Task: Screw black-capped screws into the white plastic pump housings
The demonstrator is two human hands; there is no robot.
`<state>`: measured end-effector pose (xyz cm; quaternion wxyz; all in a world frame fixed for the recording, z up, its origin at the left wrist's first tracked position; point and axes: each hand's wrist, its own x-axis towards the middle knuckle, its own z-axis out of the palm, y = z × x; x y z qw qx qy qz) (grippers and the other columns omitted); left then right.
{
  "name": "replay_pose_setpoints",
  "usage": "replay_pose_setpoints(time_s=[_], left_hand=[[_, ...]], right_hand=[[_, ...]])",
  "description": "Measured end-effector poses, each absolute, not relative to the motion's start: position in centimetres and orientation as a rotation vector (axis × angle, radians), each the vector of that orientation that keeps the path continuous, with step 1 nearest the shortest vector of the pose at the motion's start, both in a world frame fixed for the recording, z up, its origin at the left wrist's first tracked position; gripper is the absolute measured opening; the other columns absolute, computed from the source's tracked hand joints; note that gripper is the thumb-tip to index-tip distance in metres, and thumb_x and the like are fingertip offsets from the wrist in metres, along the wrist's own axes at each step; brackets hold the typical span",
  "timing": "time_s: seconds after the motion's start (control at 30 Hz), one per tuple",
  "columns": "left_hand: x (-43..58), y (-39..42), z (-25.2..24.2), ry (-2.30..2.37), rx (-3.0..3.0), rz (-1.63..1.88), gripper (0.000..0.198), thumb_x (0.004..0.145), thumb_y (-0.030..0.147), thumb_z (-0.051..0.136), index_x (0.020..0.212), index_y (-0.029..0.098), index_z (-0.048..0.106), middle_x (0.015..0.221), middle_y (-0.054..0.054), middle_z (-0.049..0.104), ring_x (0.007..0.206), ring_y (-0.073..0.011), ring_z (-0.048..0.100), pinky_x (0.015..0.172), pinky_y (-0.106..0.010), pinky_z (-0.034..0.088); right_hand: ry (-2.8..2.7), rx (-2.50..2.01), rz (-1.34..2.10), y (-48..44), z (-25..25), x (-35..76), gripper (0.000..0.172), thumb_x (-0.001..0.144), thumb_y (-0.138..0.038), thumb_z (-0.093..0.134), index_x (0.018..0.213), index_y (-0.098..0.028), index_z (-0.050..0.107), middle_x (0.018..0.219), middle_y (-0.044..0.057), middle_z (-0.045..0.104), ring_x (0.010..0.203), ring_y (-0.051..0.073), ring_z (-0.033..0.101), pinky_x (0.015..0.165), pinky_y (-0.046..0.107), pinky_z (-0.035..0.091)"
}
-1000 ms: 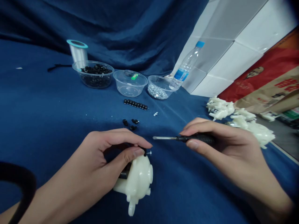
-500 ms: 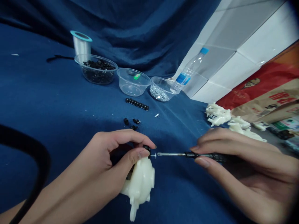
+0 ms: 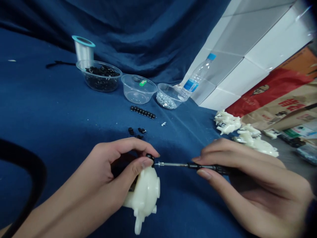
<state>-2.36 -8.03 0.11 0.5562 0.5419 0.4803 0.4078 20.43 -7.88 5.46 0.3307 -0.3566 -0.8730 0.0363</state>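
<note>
Left hand [image 3: 104,175] pinches the white plastic housing [image 3: 145,193] steady at lower centre; right hand [image 3: 247,178] grips the screwdriver [image 3: 198,166], tip meeting its screw [image 3: 156,163].

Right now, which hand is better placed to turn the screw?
Right: the right hand grips the screwdriver, its tip on the screw at the white housing. The left hand is busy pinching the black part.
</note>
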Motion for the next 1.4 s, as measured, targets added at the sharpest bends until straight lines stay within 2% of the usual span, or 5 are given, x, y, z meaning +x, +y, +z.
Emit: replay_pose_setpoints(time_s=[0.3, 0.9, 1.03, 1.17, 1.4], left_hand=[[-2.5, -8.2, 0.0, 1.234, 1.389, 1.043, 0.016, 0.08, 0.035, 0.068, 0.092, 0.03, 0.077, 0.074, 0.003, 0.075, 0.059, -0.0127, 0.067, 0.048, -0.015, 0.05], [-2.5, -8.0, 1.2, 1.183, 1.111, 0.978, 0.013, 0.073, 0.03, 0.071, 0.083, 0.027, 0.08, 0.062, 0.001, 0.075, 0.052, -0.0111, 0.063, 0.043, -0.013, 0.046], [-2.7, -7.9, 1.1, 1.18, 1.056, 0.906, 0.021, 0.072, 0.034, 0.074, 0.09, 0.026, 0.078, 0.06, 0.001, 0.073, 0.05, -0.0118, 0.062, 0.043, -0.015, 0.046], [-2.7, -7.9, 0.9, 1.096, 1.067, 0.951, 0.019, 0.074, 0.033, 0.075, 0.091, 0.026, 0.076, 0.067, 0.001, 0.073, 0.055, -0.0128, 0.065, 0.047, -0.017, 0.048], [-2.6, -8.1, 0.9, 1.105, 1.052, 0.948, 0.013, 0.077, 0.032, 0.071, 0.086, 0.025, 0.077, 0.066, 0.0, 0.073, 0.061, -0.016, 0.068, 0.051, -0.021, 0.05]], right_hand=[[-2.365, -0.893, -0.019, -7.9, 6.0, 20.6, 0.015, 0.08, -0.006, 0.071, 0.092, -0.015, 0.071, 0.081, 0.003, 0.066, 0.071, 0.011, 0.061, 0.06, 0.022, 0.049], [-2.486, -0.889, 0.101, -7.5, 5.0, 21.0, 0.011, 0.088, -0.01, 0.062, 0.097, -0.016, 0.066, 0.074, 0.003, 0.065, 0.064, 0.014, 0.059, 0.059, 0.029, 0.047], [-2.437, -1.024, 0.146, -7.6, 5.1, 21.3, 0.021, 0.083, -0.018, 0.071, 0.103, -0.019, 0.064, 0.089, 0.004, 0.065, 0.072, 0.015, 0.062, 0.064, 0.027, 0.051], [-2.471, -0.866, 0.055, -7.3, 5.7, 21.1, 0.018, 0.082, -0.007, 0.069, 0.095, -0.019, 0.065, 0.087, 0.003, 0.065, 0.076, 0.015, 0.063, 0.065, 0.026, 0.051], [-2.564, -0.814, -0.162, -8.1, 5.6, 21.2, 0.034, 0.082, -0.003, 0.063, 0.113, -0.018, 0.063, 0.09, 0.006, 0.071, 0.07, 0.017, 0.066, 0.06, 0.03, 0.051]])
